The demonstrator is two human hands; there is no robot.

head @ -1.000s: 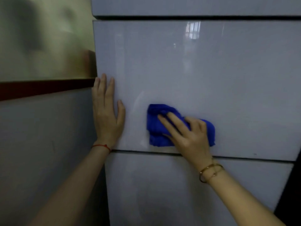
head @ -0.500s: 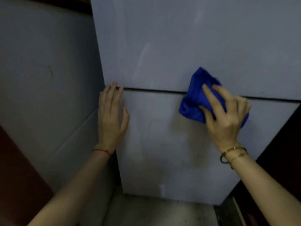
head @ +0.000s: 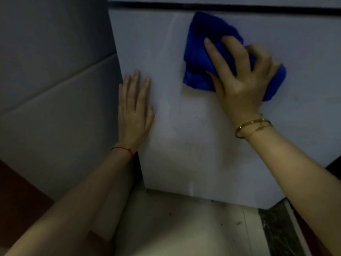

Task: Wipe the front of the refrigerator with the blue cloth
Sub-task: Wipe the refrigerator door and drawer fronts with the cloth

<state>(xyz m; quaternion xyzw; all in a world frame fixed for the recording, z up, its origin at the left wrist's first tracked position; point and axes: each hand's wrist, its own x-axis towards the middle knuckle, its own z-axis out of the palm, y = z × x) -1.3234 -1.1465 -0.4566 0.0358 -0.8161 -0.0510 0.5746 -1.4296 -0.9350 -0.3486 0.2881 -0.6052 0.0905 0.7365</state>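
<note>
Your fingers (head: 217, 54) spread wide over the blue cloth (head: 199, 52) on your right hand (head: 239, 84), pressing it against the refrigerator (head: 184, 126) front in the upper right of the frame, just below the dark seam. That pale panel fills the frame's centre. Your left hand (head: 134, 111) lies flat on it, fingers straight and close together, at centre left near the panel's edge, holding nothing. Gold bracelets (head: 252, 126) circle your right wrist; a thin red string (head: 122, 149) circles your left.
</note>
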